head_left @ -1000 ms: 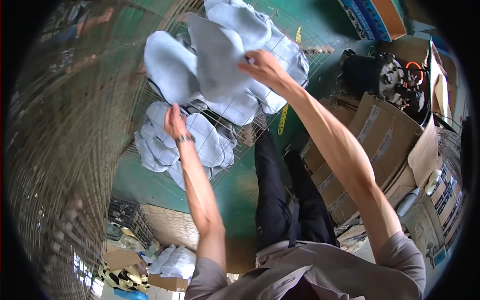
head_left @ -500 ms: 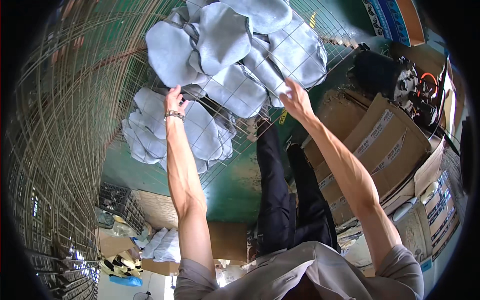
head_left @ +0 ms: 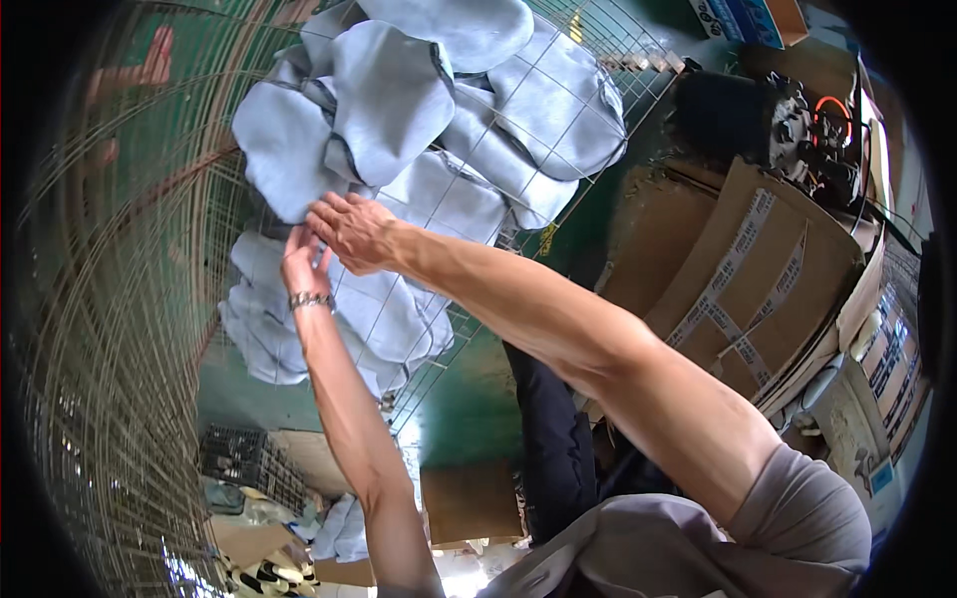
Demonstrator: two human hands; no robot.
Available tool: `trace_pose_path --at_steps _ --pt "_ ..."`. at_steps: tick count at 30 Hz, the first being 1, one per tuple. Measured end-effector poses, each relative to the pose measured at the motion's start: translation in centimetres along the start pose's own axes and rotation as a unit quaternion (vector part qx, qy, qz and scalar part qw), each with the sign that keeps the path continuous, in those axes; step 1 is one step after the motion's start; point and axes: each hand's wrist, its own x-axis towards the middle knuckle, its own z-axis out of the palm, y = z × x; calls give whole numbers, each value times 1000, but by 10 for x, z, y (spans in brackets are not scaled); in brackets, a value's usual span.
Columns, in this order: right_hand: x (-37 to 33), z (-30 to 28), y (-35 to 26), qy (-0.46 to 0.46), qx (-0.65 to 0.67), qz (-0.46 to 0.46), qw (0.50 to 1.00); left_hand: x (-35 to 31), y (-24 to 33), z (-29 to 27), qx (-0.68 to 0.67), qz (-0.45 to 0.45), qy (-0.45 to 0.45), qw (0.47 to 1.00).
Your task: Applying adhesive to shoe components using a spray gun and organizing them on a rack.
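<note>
Rounded, limp grey-blue pieces with dark edges lie overlapped on a wire grid rack. My left hand is at the lower tip of the leftmost upper piece. Its thumb stands apart from its fingers, and its fingertips are partly covered by my right hand. Reaching across from the right, my right hand has its bent fingers slightly apart over the same tip, touching or nearly touching the left fingertips. Its thumb is hidden. A lower group of like pieces lies below both hands.
Stacked wire racks curve along the left. Flattened cardboard boxes lean at the right, below dark machinery with an orange cable. A black crate stands at lower left. Behind the wires, upper left, is a blurred hand-like shape.
My right hand has swung left across the rack, from its right side to beside my left hand. My left hand stays by the same piece. The whole view has shifted slightly.
</note>
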Motion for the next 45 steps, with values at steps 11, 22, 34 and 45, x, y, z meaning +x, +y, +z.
trace_pose_path --at_steps 11,22,34,45 --pt "-20 -1 12 38 113 -65 991 -160 -6 -77 125 158 284 937" --pt "-453 1 0 71 282 359 887 -387 -92 161 33 116 -69 990" --pt "-857 -117 -108 574 604 387 396 -760 -183 458 220 95 -541 806" --pt "-1209 11 -103 822 431 265 -263 -924 -523 599 402 -160 -539 723"
